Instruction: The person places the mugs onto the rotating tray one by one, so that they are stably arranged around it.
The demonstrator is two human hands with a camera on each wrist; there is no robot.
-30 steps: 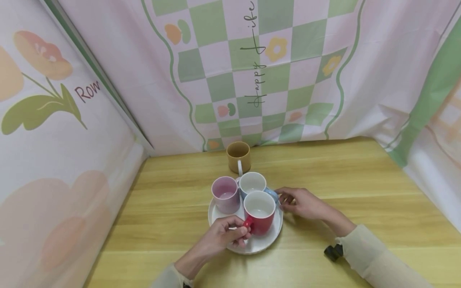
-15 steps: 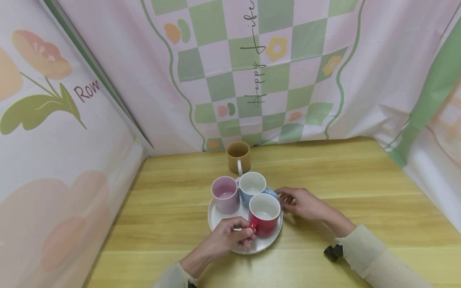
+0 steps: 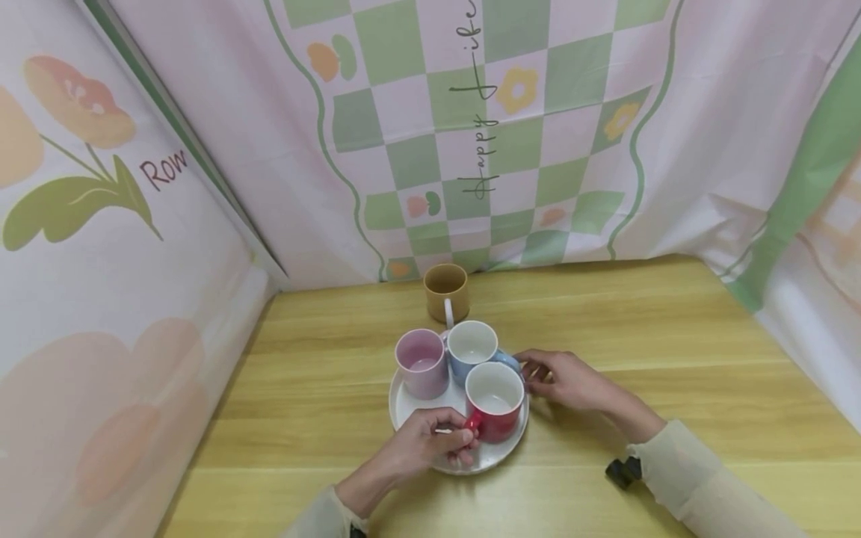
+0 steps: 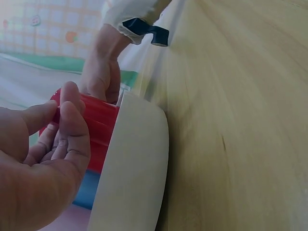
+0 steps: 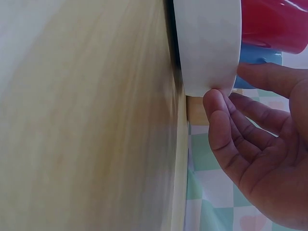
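Left hand (image 3: 430, 442) pinching red mug (image 3: 495, 401) handle on white plate (image 3: 412, 403), right hand (image 3: 561, 379) fingers relaxed, touching plate rim, wooden table (image 3: 673, 344)

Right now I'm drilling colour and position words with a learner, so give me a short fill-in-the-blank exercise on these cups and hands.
1. The left hand pinches the handle of the ____ mug.
2. Three mugs stand on the round ____ plate.
3. The brown mug stands on the wooden ____, behind the plate.
4. The right hand rests at the plate's edge beside the ____ mug.

Missing words: red; white; table; blue
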